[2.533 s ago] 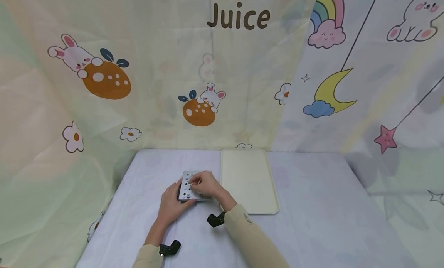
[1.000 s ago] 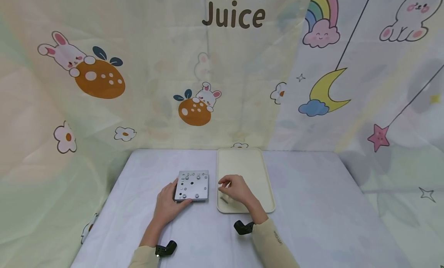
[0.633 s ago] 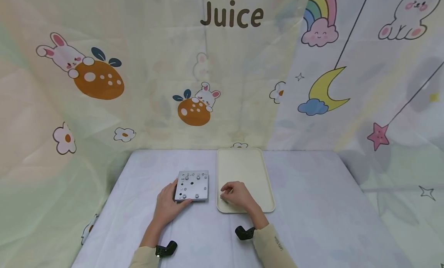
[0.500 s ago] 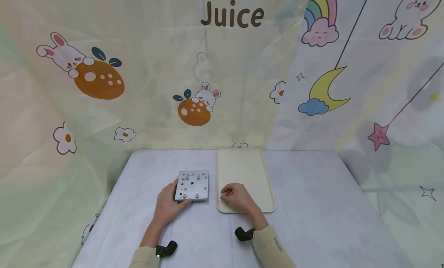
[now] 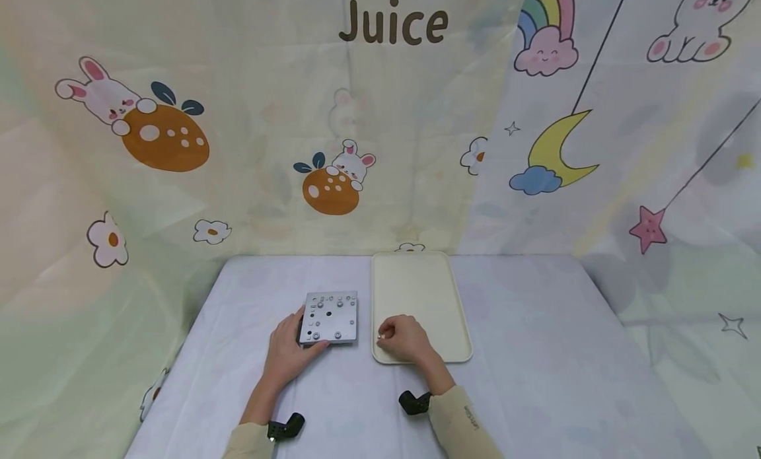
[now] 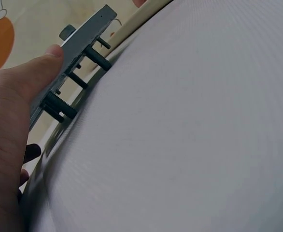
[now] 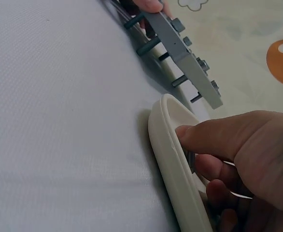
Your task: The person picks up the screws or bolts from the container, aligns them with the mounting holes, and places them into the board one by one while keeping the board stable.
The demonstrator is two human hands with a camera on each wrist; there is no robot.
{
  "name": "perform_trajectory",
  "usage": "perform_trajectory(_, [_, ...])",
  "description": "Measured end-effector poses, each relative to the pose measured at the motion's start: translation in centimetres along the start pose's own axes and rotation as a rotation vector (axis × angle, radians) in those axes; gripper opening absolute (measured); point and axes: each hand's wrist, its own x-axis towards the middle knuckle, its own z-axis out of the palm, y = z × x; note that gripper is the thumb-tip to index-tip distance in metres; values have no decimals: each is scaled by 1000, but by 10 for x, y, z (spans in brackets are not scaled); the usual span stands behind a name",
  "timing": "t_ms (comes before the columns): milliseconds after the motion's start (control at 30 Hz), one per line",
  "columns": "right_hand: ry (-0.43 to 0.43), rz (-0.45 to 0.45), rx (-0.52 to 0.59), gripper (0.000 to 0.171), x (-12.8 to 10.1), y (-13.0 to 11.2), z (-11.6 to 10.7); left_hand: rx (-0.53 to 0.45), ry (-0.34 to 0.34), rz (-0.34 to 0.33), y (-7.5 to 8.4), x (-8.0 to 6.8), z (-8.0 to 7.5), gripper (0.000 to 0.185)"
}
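A square grey metal plate [image 5: 329, 317], studded with bolts and holes, stands left of the cream tray [image 5: 419, 284]. My left hand [image 5: 288, 356] grips its near left corner, the thumb [image 6: 47, 63] along the front edge. Bolts and pins [image 6: 98, 57] stick out beneath the plate in the left wrist view. My right hand [image 5: 407, 340] is low in the tray's near left corner. In the right wrist view its thumb and forefinger pinch a small metal pin [image 7: 190, 160], mostly hidden by the fingers and the tray's rim.
White cloth [image 5: 535, 353] covers the table. A printed curtain [image 5: 267, 115] hangs behind it and at the sides. The tray's raised rim [image 7: 168, 154] lies between the plate and my right hand. Black wrist cameras [image 5: 287, 426] are strapped to both wrists.
My right hand moved from over the plate to the tray, then down onto the metal pin lying there, and its fingers closed on it. My left hand stayed at the plate.
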Motion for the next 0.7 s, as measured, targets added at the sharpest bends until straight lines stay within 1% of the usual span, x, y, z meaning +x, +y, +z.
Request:
perform_trajectory(133, [1, 8, -15, 5, 2, -4, 1, -13, 10, -12, 0, -2, -2, 106])
perform_trajectory(333, [20, 22, -60, 7, 4, -7, 0, -4, 6, 0, 1, 0, -1, 106])
perform_trajectory(433, [28, -1, -78, 8, 6, -9, -1, -8, 12, 5, 1, 0, -1, 105])
perform_trajectory(500, [36, -1, -90, 9, 8, -10, -2, -9, 13, 9, 1, -1, -1, 105])
perform_trajectory(600, [66, -6, -103, 6, 13, -13, -4, -10, 17, 14, 1, -2, -1, 105])
perform_trajectory(700, [97, -31, -117, 3, 21, -18, -9, -11, 26, 16, 0, -1, 0, 105])
